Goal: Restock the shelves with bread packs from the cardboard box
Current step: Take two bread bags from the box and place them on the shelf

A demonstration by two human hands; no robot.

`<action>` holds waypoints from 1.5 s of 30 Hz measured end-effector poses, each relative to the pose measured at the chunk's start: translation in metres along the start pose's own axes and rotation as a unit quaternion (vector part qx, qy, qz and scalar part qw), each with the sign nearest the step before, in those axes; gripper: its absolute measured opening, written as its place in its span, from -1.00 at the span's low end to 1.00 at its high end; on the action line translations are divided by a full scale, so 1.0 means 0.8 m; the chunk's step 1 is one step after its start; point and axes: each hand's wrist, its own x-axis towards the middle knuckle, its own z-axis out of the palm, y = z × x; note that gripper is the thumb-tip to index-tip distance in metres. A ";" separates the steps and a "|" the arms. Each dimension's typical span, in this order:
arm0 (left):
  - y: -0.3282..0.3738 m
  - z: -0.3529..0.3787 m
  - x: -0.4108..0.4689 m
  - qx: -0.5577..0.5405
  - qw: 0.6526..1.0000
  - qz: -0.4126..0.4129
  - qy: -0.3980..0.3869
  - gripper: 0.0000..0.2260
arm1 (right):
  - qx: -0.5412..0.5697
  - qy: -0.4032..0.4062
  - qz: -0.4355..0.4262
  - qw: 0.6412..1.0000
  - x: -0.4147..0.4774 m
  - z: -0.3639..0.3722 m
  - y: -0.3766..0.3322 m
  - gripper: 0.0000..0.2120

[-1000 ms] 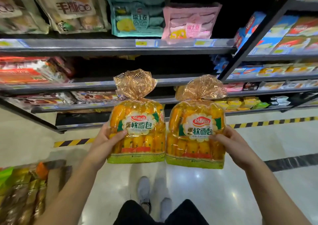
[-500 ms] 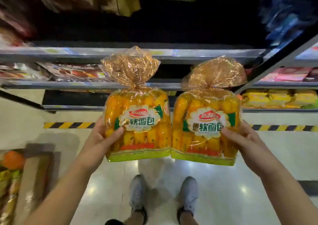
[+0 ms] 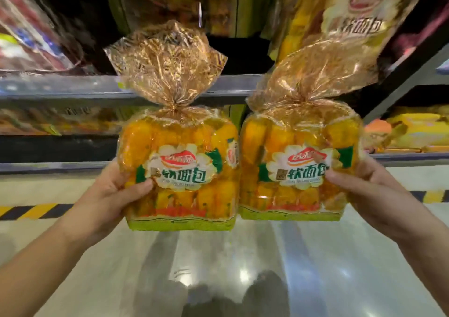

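Note:
I hold two orange bread packs upright, side by side and touching, in front of the shelves. My left hand grips the left bread pack at its left edge, thumb on the label. My right hand grips the right bread pack at its right edge. Both packs have crinkled golden tops tied shut and green bases. A matching pack stands on the shelf above the right one. The cardboard box is out of view.
A grey metal shelf edge runs behind the packs, with a lower shelf edge below it. Blurred packaged goods fill the upper left, yellow packs the right bay. A black-and-yellow floor stripe borders the glossy floor.
Both packs have risen and moved nearer the shelves, and the view has closed in on them. The box at the lower left and my feet have left the view.

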 end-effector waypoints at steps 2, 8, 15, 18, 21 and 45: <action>-0.021 0.001 0.029 -0.007 1.000 0.023 0.007 -0.47 | 0.002 0.009 -0.023 1.000 0.023 -0.006 0.027 -0.48; -0.054 -0.001 0.082 -0.024 0.996 0.082 0.022 -0.42 | -0.002 0.039 -0.094 0.995 0.063 -0.013 0.076 -0.51; -0.053 0.009 0.080 -0.048 0.995 0.078 0.038 -0.48 | -0.021 0.152 -0.143 0.978 0.078 0.008 0.078 -0.58; -0.058 0.011 0.084 -0.042 0.996 0.071 0.043 -0.47 | -0.051 0.169 -0.153 0.972 0.096 0.010 0.080 -0.63; -0.064 0.012 0.094 -0.032 0.997 0.064 0.041 -0.47 | -0.099 0.202 -0.160 0.961 0.113 0.010 0.083 -0.59; -0.083 0.019 0.101 -0.065 0.996 0.055 0.007 -0.60 | -0.216 0.293 -0.027 0.931 0.270 -0.019 0.104 -0.64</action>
